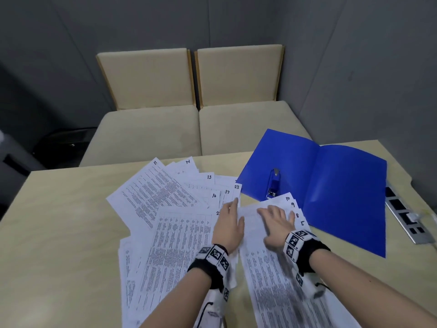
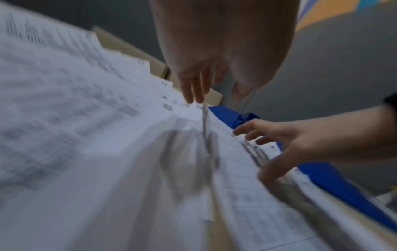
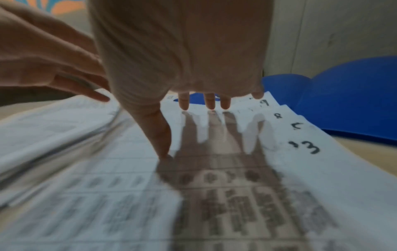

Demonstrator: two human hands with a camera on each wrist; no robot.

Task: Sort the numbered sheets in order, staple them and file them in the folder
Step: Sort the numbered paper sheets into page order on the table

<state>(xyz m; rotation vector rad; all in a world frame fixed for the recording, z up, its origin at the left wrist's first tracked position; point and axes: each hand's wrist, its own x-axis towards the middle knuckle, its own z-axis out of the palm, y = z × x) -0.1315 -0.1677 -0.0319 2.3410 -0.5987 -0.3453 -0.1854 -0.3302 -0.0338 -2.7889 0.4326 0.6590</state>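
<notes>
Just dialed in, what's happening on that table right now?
A person is sorting numbered sheets. The right hand rests flat, fingers spread, on a fanned stack with corners reading 10, 9, 8, 5. The left hand lies open at the edge of a loose spread showing 11, 14, 13, 16, 17, 23. The blue folder lies open with the stapler on it, neither in use.

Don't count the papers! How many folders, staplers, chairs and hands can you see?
folder: 1
stapler: 1
chairs: 2
hands, the left hand and the right hand: 2
Total: 6
</notes>
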